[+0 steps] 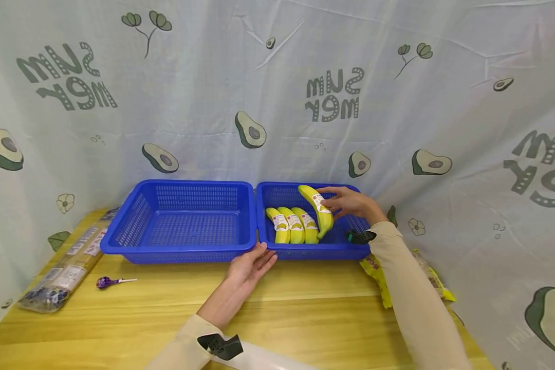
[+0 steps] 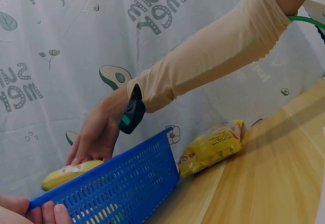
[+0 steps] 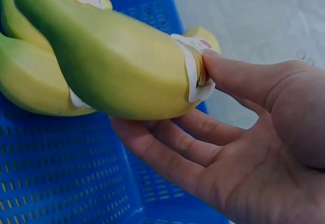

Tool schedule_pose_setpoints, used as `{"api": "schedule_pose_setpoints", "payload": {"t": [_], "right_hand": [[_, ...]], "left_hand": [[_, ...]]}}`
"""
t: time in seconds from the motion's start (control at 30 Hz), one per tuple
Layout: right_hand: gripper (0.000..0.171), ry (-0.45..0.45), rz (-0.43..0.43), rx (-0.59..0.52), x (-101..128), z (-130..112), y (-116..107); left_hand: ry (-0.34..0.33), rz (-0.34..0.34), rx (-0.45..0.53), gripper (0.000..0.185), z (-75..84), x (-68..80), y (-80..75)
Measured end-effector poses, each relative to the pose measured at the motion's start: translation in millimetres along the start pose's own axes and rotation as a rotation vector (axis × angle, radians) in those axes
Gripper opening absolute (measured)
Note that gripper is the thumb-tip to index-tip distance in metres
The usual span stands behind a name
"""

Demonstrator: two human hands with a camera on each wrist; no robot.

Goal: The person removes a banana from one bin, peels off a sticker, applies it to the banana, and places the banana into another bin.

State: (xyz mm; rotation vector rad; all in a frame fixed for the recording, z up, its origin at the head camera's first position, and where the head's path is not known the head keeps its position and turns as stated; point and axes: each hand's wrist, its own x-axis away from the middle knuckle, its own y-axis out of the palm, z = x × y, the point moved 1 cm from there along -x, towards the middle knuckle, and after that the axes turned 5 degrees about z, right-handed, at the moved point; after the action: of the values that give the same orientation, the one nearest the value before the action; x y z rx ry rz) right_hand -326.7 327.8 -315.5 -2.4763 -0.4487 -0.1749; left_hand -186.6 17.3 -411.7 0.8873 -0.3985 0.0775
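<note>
My right hand (image 1: pixel 351 202) pinches a yellow banana (image 1: pixel 321 211) with a white label, thumb on one side and fingers on the other. The banana is tilted above the right blue basket (image 1: pixel 305 252). Its green-tinged end shows close up in the right wrist view, over other bananas (image 3: pixel 35 79). Inside that basket, three labelled bananas (image 1: pixel 296 226) lie side by side on the left. My left hand (image 1: pixel 247 270) holds the basket's front left corner; in the left wrist view its fingers (image 2: pixel 48 214) are at the rim.
A second blue basket (image 1: pixel 189 228) stands left, against the first. On the table (image 1: pixel 305 308) lie a long wrapped package (image 1: pixel 69 272) and a purple lollipop (image 1: pixel 104 282) at left. Yellow packets (image 2: pixel 213 148) lie beyond the right basket. A printed curtain (image 1: pixel 282 92) hangs behind.
</note>
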Motion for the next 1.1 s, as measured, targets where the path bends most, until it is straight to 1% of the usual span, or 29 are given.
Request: {"api": "schedule_pose_setpoints", "payload": {"t": [0.23, 0.47, 0.57, 0.73, 1.1], "right_hand": [[0.063, 0.030, -0.030, 0.011, -11, 6, 3], [0.066, 0.121, 0.012, 0.012, -21, 18, 4], [0.066, 0.143, 0.022, 0.016, -23, 24, 6], [0.065, 0.166, 0.003, 0.036, -25, 29, 9], [0.060, 0.210, -0.056, 0.097, -26, 30, 14]], "left_hand": [[0.002, -0.003, -0.010, 0.011, 2.1, -1.0, -0.5], [-0.003, -0.003, -0.012, 0.012, 2.9, -2.0, -0.4], [-0.009, -0.004, -0.005, 0.013, 2.2, -2.3, -0.5], [-0.012, 0.002, 0.008, 0.012, 0.9, -3.5, -0.7], [-0.008, 0.001, 0.016, 0.012, 0.1, -4.0, -0.7]]}}
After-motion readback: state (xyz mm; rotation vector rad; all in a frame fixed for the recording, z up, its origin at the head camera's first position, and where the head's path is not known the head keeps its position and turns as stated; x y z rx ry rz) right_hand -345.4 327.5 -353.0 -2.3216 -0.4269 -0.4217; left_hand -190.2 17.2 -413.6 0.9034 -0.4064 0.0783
